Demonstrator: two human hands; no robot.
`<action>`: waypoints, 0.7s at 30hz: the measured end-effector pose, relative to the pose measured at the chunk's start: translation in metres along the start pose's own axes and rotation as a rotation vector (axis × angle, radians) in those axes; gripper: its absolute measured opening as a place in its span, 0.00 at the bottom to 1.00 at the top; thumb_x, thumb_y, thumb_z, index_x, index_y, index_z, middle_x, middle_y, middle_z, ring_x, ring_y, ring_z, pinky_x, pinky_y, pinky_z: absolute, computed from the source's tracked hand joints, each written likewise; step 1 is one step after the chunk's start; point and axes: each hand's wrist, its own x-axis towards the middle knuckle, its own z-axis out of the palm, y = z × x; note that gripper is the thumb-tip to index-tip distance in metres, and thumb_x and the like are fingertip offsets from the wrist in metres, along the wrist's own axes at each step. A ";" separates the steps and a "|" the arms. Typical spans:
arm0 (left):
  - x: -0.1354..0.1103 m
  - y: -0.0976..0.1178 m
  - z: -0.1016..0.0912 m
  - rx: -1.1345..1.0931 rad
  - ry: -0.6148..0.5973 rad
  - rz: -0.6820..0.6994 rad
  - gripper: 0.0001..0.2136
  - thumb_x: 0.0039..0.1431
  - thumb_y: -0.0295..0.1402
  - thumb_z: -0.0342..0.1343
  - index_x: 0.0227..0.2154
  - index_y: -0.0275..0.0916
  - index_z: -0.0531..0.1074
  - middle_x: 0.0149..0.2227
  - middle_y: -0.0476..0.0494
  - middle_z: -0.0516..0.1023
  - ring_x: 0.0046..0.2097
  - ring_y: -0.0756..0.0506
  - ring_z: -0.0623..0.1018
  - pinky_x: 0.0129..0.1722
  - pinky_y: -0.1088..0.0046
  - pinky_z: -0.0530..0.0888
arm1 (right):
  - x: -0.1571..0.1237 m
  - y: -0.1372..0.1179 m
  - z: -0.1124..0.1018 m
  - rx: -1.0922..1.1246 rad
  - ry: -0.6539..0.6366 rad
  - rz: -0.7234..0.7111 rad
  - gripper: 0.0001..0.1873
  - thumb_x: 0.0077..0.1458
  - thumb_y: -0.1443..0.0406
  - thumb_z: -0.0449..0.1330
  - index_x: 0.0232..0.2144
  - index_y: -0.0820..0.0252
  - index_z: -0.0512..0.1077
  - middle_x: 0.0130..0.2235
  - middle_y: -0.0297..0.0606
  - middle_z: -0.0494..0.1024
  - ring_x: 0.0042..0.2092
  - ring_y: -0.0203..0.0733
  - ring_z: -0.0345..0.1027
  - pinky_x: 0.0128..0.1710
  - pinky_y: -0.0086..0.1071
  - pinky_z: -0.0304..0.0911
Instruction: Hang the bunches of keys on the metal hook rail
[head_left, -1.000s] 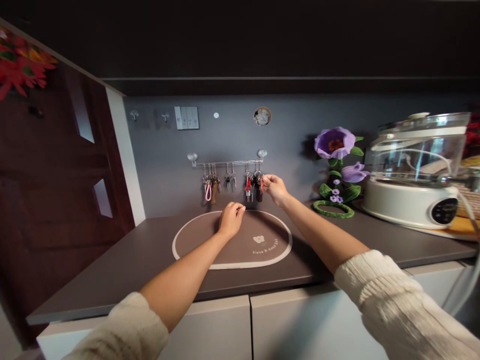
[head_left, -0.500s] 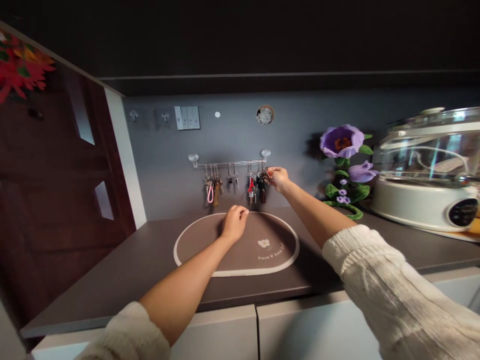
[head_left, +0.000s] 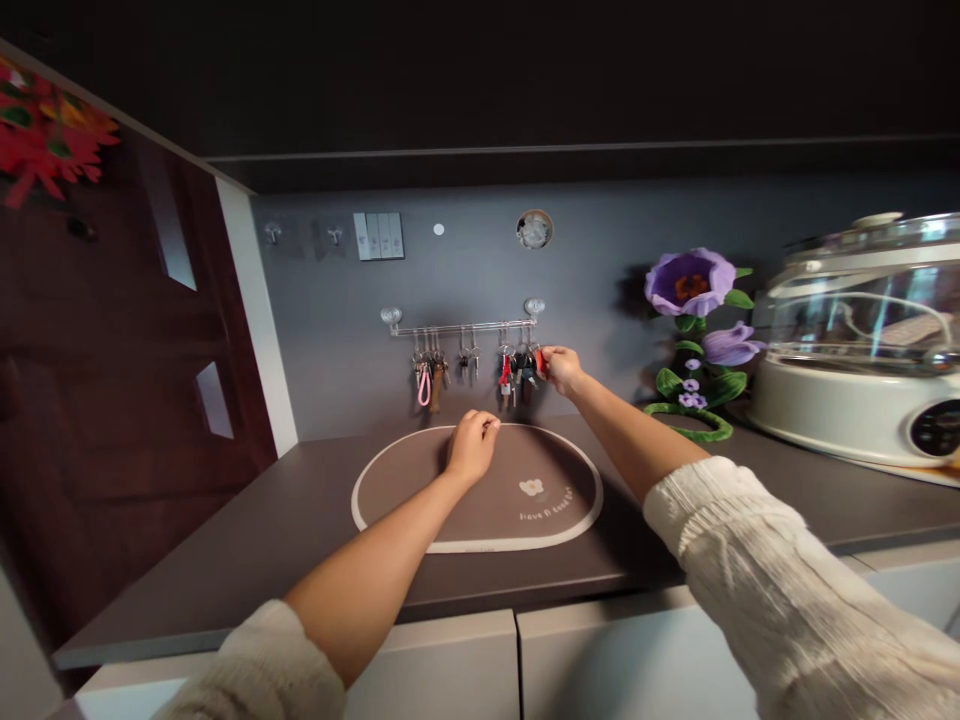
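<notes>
My right hand [head_left: 561,370] is at the right end of a clear hook rail [head_left: 465,328] on the grey wall, its fingers pinched on a small red key tag [head_left: 540,362]. Beside it hang keys with a red strap [head_left: 505,372] and a bunch with a dark fob [head_left: 529,370]. Farther left on the rail are keys with a pink loop [head_left: 424,385], a brown charm [head_left: 436,390] and small plain keys [head_left: 469,362]. Over the brown oval mat [head_left: 405,480], my left hand [head_left: 472,445] is closed, fingers curled; what it holds, if anything, is hidden.
To the right stand a purple artificial flower [head_left: 690,285] and a white appliance with a clear cover [head_left: 832,400]. A dark cabinet [head_left: 480,80] overhangs the counter [head_left: 247,520]. At left is a reddish-brown door [head_left: 120,420].
My right hand has lowered slightly at the rail's end, and more of the red tag shows beside its fingers. My left hand has stayed over the mat. The view has shifted slightly.
</notes>
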 end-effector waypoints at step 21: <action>-0.014 0.021 -0.053 -0.342 -0.013 -0.282 0.38 0.45 0.29 0.57 0.59 0.38 0.46 0.24 0.55 0.66 0.26 0.54 0.67 0.32 0.77 0.66 | -0.144 0.000 -0.027 -0.093 -0.304 0.067 0.23 0.42 0.71 0.58 0.44 0.53 0.63 0.30 0.31 0.69 0.25 0.30 0.62 0.26 0.27 0.63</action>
